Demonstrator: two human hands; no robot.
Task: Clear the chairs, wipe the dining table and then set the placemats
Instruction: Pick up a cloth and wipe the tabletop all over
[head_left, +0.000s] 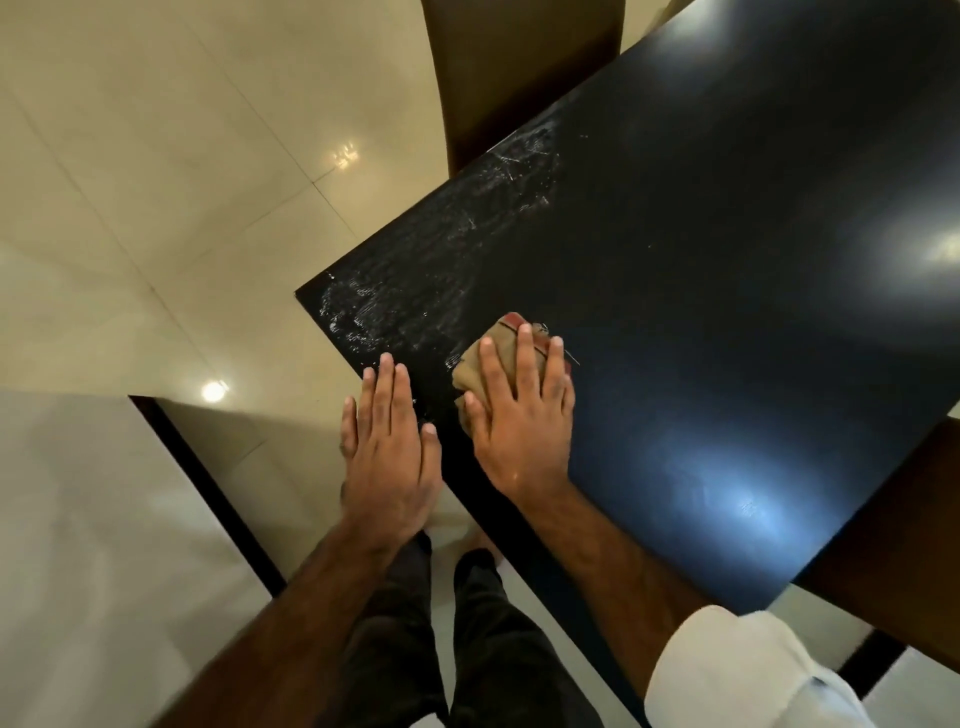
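A glossy black dining table (727, 249) fills the right half of the view, its near-left corner marked by pale wet streaks (431, 270). My right hand (519, 410) lies flat, fingers spread, pressing a folded tan cloth with a red stripe (498, 348) onto the tabletop near that corner. My left hand (389, 441) hovers flat with fingers together at the table's left edge, holding nothing.
A brown chair (514, 67) stands tucked against the table's far-left side. A brown wooden surface (904, 545) shows at the right. Cream floor tiles (156, 182) with a dark border strip (208, 483) spread to the left. My legs in dark trousers (467, 649) stand below.
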